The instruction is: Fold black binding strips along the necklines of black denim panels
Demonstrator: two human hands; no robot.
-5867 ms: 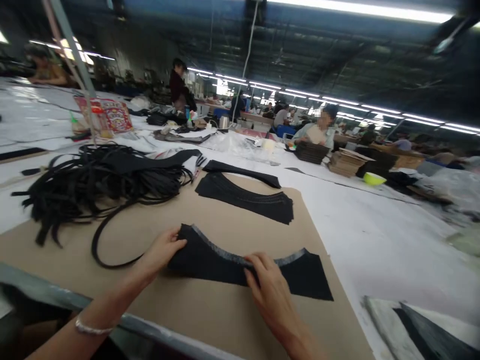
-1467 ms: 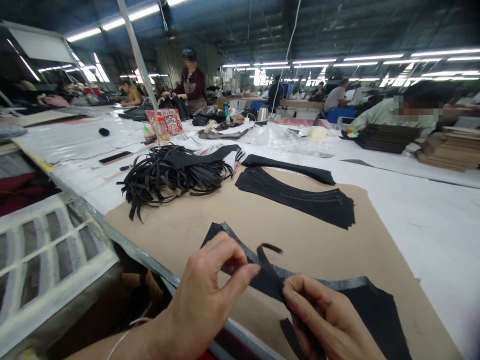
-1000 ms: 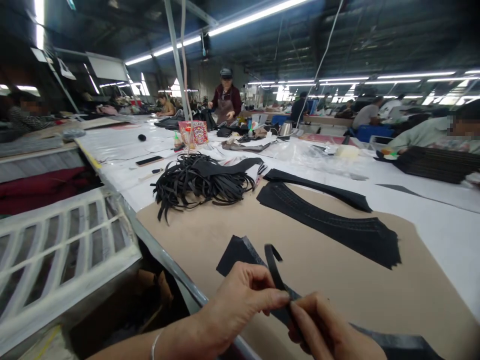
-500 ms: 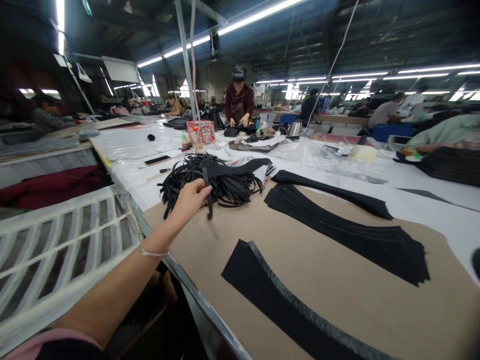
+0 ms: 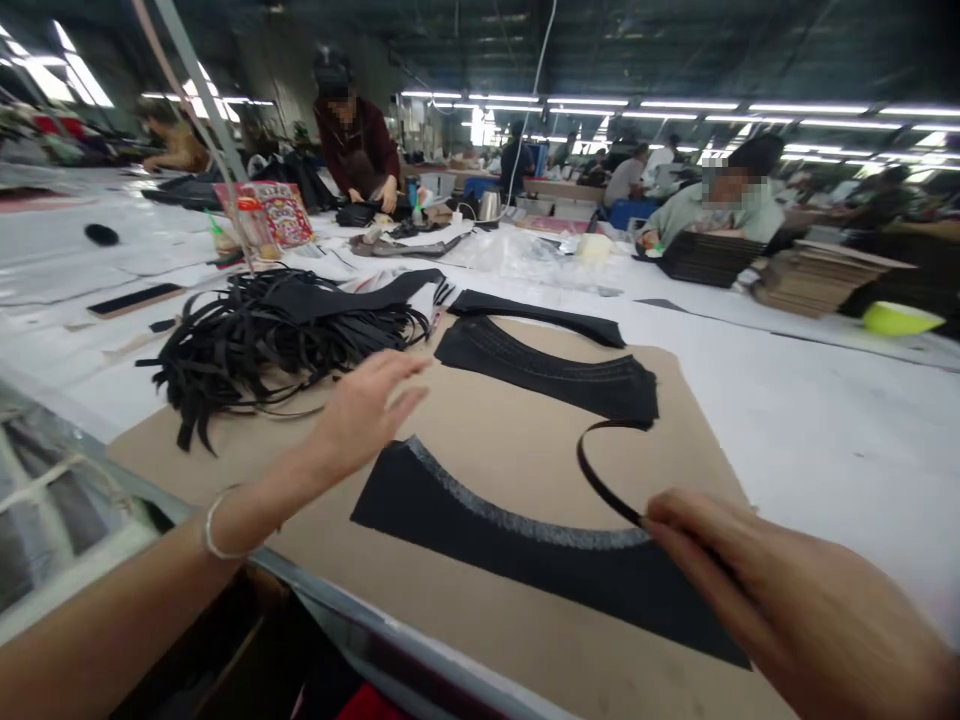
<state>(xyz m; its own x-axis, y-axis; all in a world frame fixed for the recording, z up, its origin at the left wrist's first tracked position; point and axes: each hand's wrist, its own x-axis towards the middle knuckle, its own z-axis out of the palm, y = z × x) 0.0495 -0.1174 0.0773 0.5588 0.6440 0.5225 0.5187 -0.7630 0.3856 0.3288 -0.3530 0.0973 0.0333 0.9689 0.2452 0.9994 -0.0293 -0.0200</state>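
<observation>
A curved black fabric piece with a grey edge lies on a brown card sheet in front of me. My right hand pinches one end of a thin black strip that curls up over the piece. My left hand hovers above the card with fingers stretched out, holding nothing, between the piece and a tangled heap of black strips. A stack of similar curved black pieces lies further back on the card.
The card rests on a long white table with a metal front edge. A red printed packet, a pole, a green bowl and card stacks stand beyond. Other people work at the far side.
My left hand has come back from the heap of strips, now open and without the strip it held there. My right hand has come back into view pinching a thin strip over the piece.
</observation>
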